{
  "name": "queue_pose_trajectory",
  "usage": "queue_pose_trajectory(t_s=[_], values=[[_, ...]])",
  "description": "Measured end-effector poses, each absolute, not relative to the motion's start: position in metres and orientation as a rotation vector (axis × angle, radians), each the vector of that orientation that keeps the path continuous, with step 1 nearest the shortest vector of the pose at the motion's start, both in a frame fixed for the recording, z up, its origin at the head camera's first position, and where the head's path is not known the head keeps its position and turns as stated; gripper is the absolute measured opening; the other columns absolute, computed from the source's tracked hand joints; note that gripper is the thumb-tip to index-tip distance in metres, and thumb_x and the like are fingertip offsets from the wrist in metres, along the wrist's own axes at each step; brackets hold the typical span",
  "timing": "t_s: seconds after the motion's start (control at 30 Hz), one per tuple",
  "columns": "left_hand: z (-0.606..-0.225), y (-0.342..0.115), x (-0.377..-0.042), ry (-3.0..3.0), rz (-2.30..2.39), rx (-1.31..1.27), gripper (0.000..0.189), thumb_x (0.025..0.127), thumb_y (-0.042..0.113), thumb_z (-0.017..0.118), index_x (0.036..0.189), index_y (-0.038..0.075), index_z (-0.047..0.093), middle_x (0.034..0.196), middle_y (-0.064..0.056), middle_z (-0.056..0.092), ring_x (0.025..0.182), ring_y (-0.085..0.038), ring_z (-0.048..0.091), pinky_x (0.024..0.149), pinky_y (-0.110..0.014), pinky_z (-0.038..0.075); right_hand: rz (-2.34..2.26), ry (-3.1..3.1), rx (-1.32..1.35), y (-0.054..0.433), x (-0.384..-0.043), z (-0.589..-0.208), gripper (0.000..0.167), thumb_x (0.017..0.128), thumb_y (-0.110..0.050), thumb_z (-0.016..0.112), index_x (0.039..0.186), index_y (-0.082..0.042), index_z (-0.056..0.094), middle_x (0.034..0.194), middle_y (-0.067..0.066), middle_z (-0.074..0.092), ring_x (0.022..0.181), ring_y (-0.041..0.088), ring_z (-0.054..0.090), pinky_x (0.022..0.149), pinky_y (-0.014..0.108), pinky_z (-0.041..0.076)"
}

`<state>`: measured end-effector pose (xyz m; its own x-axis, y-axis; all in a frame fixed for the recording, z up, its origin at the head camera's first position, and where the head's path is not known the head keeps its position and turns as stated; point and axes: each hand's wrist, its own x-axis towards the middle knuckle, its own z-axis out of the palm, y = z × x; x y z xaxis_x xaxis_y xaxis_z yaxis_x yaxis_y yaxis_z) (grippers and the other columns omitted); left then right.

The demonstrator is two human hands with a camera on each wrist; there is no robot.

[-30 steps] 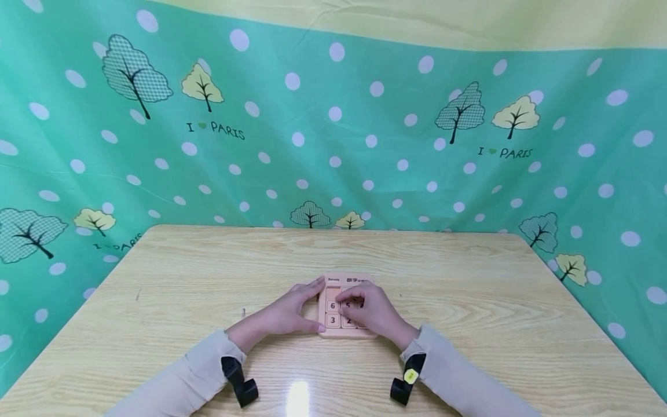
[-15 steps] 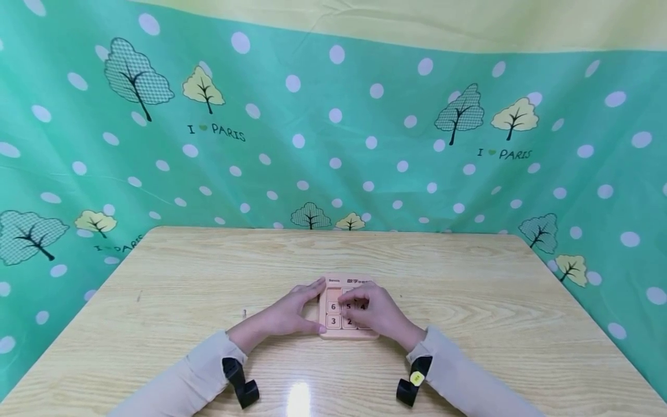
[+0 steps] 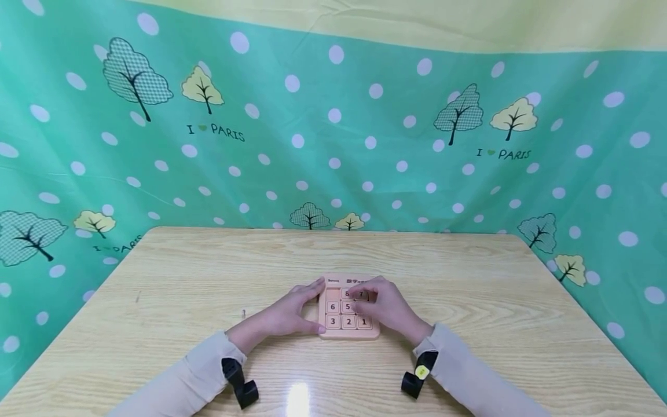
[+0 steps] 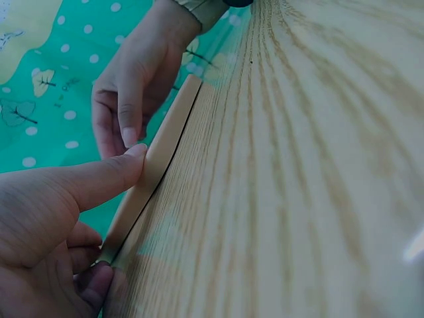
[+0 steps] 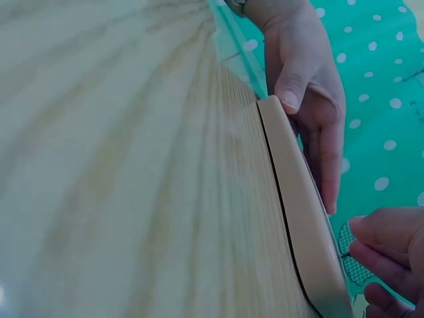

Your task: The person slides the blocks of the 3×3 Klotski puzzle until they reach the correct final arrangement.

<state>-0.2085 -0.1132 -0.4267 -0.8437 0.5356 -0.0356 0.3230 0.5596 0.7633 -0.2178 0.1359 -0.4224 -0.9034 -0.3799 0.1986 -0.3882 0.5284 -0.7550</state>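
A pale wooden number sliding puzzle [image 3: 350,335] lies flat on the table. Its top-left cell is bare; tiles 8 and 7 stand beside that cell, 6 and 5 in the middle row, 3, 2 and 1 in the bottom row. The rest of the middle row is hidden by my right hand [image 3: 388,304], whose slightly bent, parted fingers hover over the right side of the board. In the right wrist view these fingers [image 5: 384,255] are apart from it. My left hand [image 3: 286,310] holds the board's left side, thumb [image 4: 109,179] on the near edge.
The light wood-grain table [image 3: 208,260] stretches around the puzzle. Behind it hangs a green cloth [image 3: 333,145] with dots and trees. A small dark mark [image 3: 243,313] shows left of the board. Black wrist cameras [image 3: 245,388] sit at both cuffs.
My right hand has shifted right and lifted off the middle tiles, uncovering 8, 7 and 1. The left hand and the board stay in place.
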Motion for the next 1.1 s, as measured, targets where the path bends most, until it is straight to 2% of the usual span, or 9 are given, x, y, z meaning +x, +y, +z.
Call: queue_pose_trajectory(t_s=[0.17, 0.6, 0.93, 1.1], values=[[-0.427, -0.113, -0.209, 2.537, 1.153, 0.717, 0.095, 0.073, 0.033, 0.079, 0.147, 0.005, 0.028, 0.157, -0.002, 0.017, 0.140, -0.029, 0.021, 0.113, -0.050, 0.019, 1.351, -2.749, 0.633, 0.139, -0.223, -0.422, 0.023, 0.079, -0.010, 0.074, 0.102, -0.011, 0.073, 0.090, -0.001, 0.065, 0.079, 0.017, 0.048, 0.067, 0.025, 0.042], [-0.429, -0.114, -0.210, 2.541, 1.146, 0.724, 0.095, 0.073, 0.035, 0.079, 0.147, 0.006, 0.028, 0.157, -0.001, 0.017, 0.139, -0.029, 0.021, 0.113, -0.050, 0.020, 1.364, -2.781, 0.498, 0.134, -0.228, -0.422, 0.023, 0.077, -0.006, 0.074, 0.100, -0.013, 0.074, 0.094, -0.003, 0.067, 0.080, 0.014, 0.048, 0.070, 0.026, 0.042], [-0.427, -0.113, -0.209, 2.529, 1.161, 0.722, 0.095, 0.073, 0.035, 0.079, 0.147, 0.005, 0.028, 0.157, -0.002, 0.018, 0.139, -0.029, 0.022, 0.113, -0.050, 0.020, 1.414, -2.774, 0.447, 0.130, -0.229, -0.425, 0.021, 0.078, -0.003, 0.073, 0.097, -0.012, 0.073, 0.099, -0.002, 0.069, 0.089, 0.013, 0.054, 0.078, 0.029, 0.046], [-0.427, -0.113, -0.210, 2.519, 1.172, 0.718, 0.095, 0.073, 0.035, 0.079, 0.147, 0.005, 0.028, 0.157, -0.002, 0.018, 0.139, -0.030, 0.021, 0.113, -0.051, 0.020, 1.427, -2.767, 0.455, 0.128, -0.230, -0.425, 0.021, 0.078, -0.002, 0.072, 0.097, -0.010, 0.073, 0.100, 0.000, 0.070, 0.085, 0.012, 0.057, 0.073, 0.025, 0.048]])
